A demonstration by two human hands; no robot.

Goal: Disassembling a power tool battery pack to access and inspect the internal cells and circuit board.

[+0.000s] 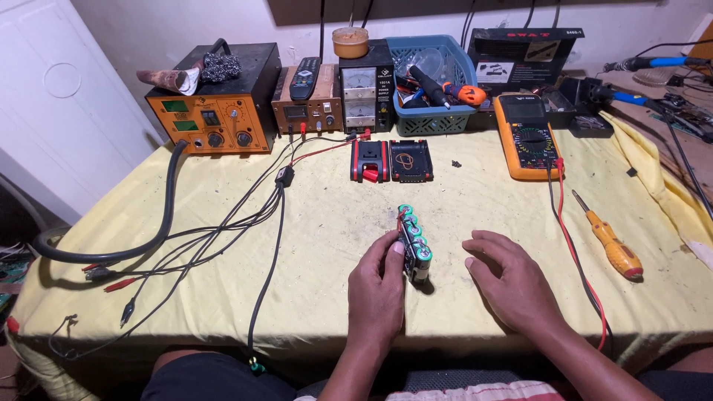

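My forearms run off the bottom edge, and the battery pack's (414, 243) wiring is too small to make out — just a bit of red at the far end. It's a row of green-capped cells standing on edge mid-table on the yellow cloth (223, 297). My left hand (376, 289) pinches its side; my right hand (509, 278) lies flat and loose just beside it — gripping nothing.

Only one view was logged: the head camera, worn by the person seated at the table (223, 297). I noted it looked forward and steeply down from above the near edge. Both hands, left (376, 289) and right (512, 282), sat close, low in frame. The far edge, the instruments and the wall (148, 30) lay at the top.
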